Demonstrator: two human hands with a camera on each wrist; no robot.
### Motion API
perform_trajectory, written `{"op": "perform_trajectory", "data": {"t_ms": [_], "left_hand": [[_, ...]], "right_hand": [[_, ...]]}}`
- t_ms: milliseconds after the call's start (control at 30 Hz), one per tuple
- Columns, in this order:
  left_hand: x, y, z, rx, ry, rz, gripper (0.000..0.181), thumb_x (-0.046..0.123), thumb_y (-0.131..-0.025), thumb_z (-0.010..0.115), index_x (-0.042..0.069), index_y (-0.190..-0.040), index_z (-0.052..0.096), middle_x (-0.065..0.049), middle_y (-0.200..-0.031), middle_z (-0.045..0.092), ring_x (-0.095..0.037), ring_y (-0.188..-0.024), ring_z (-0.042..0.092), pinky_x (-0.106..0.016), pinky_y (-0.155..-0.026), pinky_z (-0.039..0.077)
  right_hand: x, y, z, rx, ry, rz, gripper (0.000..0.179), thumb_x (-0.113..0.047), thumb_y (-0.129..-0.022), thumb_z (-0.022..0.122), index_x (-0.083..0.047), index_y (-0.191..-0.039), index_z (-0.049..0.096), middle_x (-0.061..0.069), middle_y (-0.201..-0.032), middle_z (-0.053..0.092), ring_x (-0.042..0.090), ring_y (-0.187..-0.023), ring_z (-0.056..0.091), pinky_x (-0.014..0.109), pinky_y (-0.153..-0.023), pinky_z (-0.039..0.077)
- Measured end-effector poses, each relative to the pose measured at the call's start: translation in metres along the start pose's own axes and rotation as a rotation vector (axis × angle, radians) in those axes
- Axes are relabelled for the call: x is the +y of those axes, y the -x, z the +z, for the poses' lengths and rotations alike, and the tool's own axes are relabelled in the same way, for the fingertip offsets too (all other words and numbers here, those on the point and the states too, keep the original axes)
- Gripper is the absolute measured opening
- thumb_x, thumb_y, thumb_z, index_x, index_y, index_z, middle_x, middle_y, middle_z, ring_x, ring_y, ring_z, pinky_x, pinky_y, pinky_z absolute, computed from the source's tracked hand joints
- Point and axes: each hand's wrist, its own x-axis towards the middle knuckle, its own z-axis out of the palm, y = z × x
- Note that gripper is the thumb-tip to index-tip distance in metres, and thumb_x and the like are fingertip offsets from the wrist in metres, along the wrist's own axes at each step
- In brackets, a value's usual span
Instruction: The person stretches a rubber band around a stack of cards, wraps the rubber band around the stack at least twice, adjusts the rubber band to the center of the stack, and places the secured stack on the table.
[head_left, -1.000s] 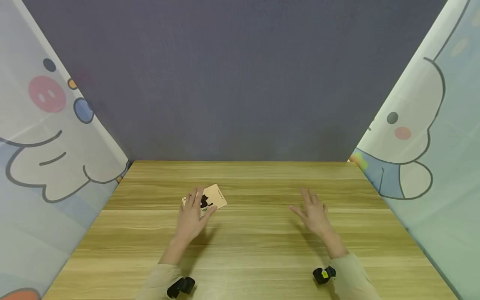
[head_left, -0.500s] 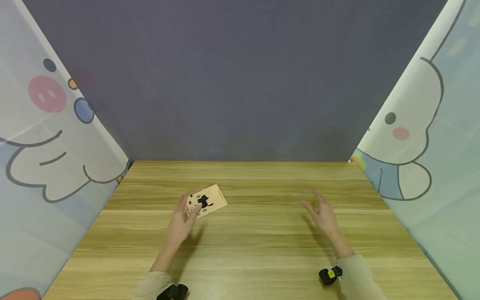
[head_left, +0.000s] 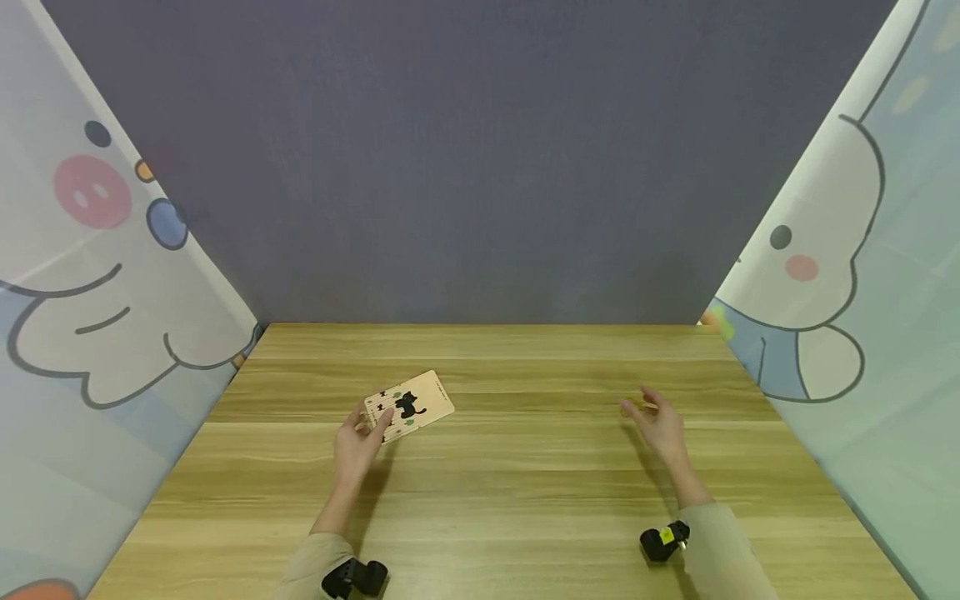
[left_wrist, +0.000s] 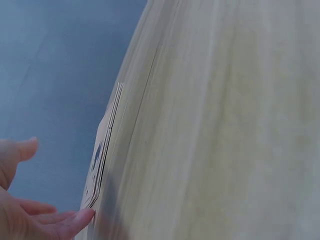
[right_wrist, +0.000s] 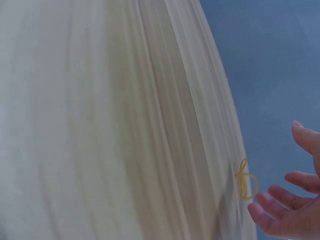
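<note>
A flat cream stack of thin layers, printed with a black cat and green shapes, lies at an angle on the wooden table. My left hand is at its near-left end; in the left wrist view the thumb is well apart from the fingers, and one fingertip comes up to the stack's edge. Whether it touches cannot be told. Over on the right, my right hand has loosely bent fingers around a small yellow rubber band, which lies looped and twisted on the table just beyond the fingertips.
The wooden table ends at a dark grey panel behind. Cartoon-printed curtains flank it on both sides. A black camera is strapped at each wrist.
My left hand has drawn back leftward off the cat-printed stack to its near end. My right hand has moved right to the rubber band, its fingers bending more. The stack stays in place.
</note>
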Motion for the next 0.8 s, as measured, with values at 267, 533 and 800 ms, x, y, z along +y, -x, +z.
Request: {"op": "perform_trajectory", "data": {"t_ms": [267, 533, 800], "left_hand": [[-0.003, -0.009, 0.005, 0.041, -0.021, -0.06, 0.071, 0.024, -0.08, 0.065, -0.02, -0.125, 0.032, -0.038, -0.116, 0.044, -0.047, -0.104, 0.047, -0.049, -0.086, 0.043], [-0.004, -0.013, 0.016, 0.104, -0.131, -0.057, 0.064, 0.022, -0.075, 0.07, -0.02, -0.116, 0.043, -0.033, -0.103, 0.053, -0.036, -0.083, 0.053, -0.047, -0.075, 0.046], [-0.004, -0.011, 0.025, 0.116, -0.227, -0.151, 0.063, 0.025, -0.07, 0.074, -0.01, -0.115, 0.048, -0.027, -0.108, 0.044, -0.038, -0.093, 0.048, -0.05, -0.068, 0.045]], "right_hand": [[0.013, -0.008, -0.002, -0.009, -0.076, 0.134, 0.063, -0.026, -0.088, 0.057, 0.009, -0.132, 0.029, 0.033, -0.128, 0.032, 0.045, -0.112, 0.04, 0.05, -0.09, 0.04], [0.02, -0.013, 0.0, 0.005, -0.037, 0.137, 0.061, -0.023, -0.085, 0.06, 0.012, -0.128, 0.034, 0.034, -0.123, 0.037, 0.045, -0.11, 0.041, 0.05, -0.09, 0.04], [0.023, -0.016, -0.002, -0.025, -0.034, 0.166, 0.057, -0.022, -0.086, 0.059, 0.014, -0.125, 0.037, 0.033, -0.122, 0.04, 0.042, -0.111, 0.04, 0.048, -0.091, 0.039]]}}
